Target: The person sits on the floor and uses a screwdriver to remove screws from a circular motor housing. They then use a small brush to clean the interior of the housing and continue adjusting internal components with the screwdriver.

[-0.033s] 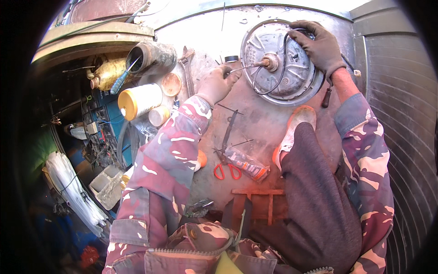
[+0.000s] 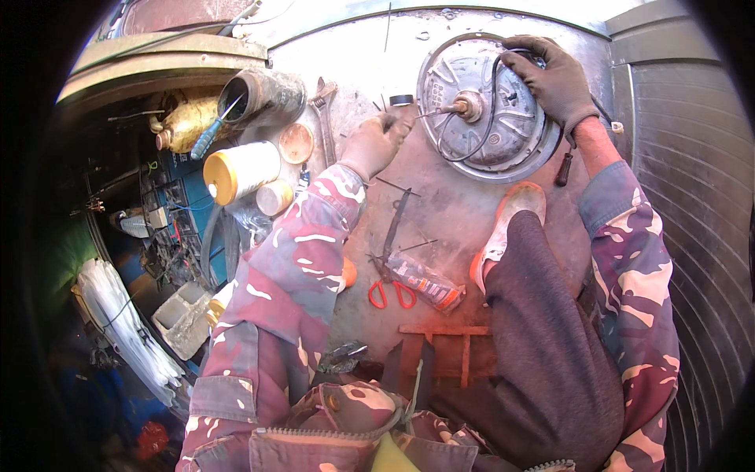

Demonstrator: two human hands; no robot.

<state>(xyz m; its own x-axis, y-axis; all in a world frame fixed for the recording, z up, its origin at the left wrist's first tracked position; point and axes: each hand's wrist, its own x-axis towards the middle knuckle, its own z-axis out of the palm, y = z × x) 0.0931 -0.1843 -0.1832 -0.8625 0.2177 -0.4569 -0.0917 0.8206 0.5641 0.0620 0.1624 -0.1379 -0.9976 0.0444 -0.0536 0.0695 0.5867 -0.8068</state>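
Observation:
A round grey metal disc [image 2: 503, 134] with a central axle [image 2: 465, 106] lies on the dusty metal surface [image 2: 448, 197] ahead of me. A black cable [image 2: 489, 118] loops over its face. My right hand [image 2: 554, 79], in a dark glove, grips the cable at the disc's upper right rim. My left hand [image 2: 376, 144], in a dusty glove, is closed on a thin metal tool [image 2: 425, 115] whose tip points at the axle. My orange-soled shoe [image 2: 507, 220] rests just below the disc.
Red-handled scissors [image 2: 391, 289] and a sealant tube [image 2: 425, 283] lie near my knee. A wrench [image 2: 324, 118], a yellow-capped white container [image 2: 240, 169] and a dark pipe [image 2: 263, 94] sit at left. A black-handled screwdriver [image 2: 562, 169] lies by the disc. A corrugated metal wall [image 2: 700, 204] stands at right.

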